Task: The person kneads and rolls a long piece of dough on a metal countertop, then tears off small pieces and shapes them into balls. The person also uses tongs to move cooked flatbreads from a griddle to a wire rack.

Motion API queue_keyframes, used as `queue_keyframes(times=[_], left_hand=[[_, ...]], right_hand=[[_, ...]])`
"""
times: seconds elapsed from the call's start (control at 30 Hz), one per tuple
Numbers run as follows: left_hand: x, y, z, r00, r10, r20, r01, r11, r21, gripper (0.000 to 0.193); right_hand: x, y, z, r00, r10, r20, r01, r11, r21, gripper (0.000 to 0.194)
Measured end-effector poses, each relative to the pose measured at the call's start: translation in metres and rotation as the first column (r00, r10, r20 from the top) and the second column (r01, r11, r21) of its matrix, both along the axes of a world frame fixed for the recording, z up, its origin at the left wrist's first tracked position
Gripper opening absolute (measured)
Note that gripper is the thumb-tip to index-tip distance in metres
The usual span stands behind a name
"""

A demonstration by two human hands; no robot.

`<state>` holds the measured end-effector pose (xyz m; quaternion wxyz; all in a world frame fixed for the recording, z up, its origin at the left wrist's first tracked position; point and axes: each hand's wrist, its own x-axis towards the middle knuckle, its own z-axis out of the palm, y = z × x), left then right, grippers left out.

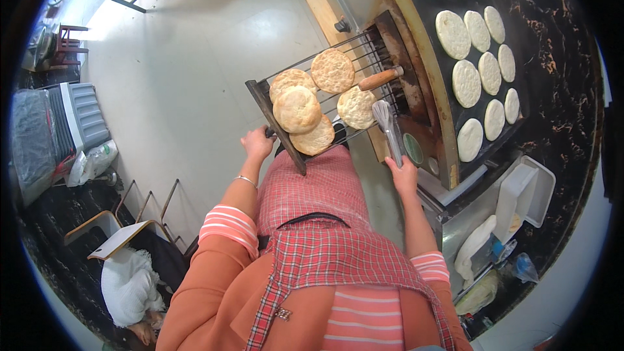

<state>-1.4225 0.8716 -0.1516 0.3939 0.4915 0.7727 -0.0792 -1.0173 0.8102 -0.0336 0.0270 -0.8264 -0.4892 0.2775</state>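
My left hand (258, 144) grips the dark handle at the outer end of a pulled-out metal wire rack (275, 124). Several browned round flatbreads (333, 70) lie on the rack, some overlapping at its outer end. Metal tongs (394, 131) are held in my right hand (404, 175), their tips beside the flatbread (357, 107) nearest the oven. Just above those tips, a wooden handle (379, 79) reaches over the rack. The rack's inner end goes into the oven opening (402, 70).
Pale dough rounds (466, 84) cover the dark griddle (441, 5) atop the oven. White plastic trays (541, 195) and a dough strip (475, 248) lie lower right. At lower left are chairs (122, 239) and a person's white garment (129, 285). Grey crates (85, 114) stand left.
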Motion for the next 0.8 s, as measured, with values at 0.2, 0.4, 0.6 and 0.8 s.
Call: queue_keyframes(times=[0.2,0.4,0.6,0.8], left_hand=[[0.007,0.014,0.017,0.997,-0.017,-0.071,0.022,0.998,0.065,0.029],[0.046,0.045,0.027,0.996,-0.065,-0.062,0.069,0.995,0.077,0.029],[0.104,0.071,0.029,0.997,-0.079,-0.025,0.08,0.996,0.033,0.03],[0.151,0.099,0.024,0.998,-0.059,0.016,0.058,0.997,0.057,0.031]], right_hand=[[-0.01,-0.013,-0.013,0.992,-0.03,-0.121,0.026,0.999,-0.031,0.057],[-0.01,-0.026,0.017,0.993,-0.047,0.111,0.054,0.997,-0.062,0.055],[-0.005,-0.068,0.072,0.981,-0.087,-0.171,0.103,0.991,0.086,0.057],[0.011,-0.09,0.101,0.944,-0.19,-0.269,0.252,0.942,0.222,0.055]])
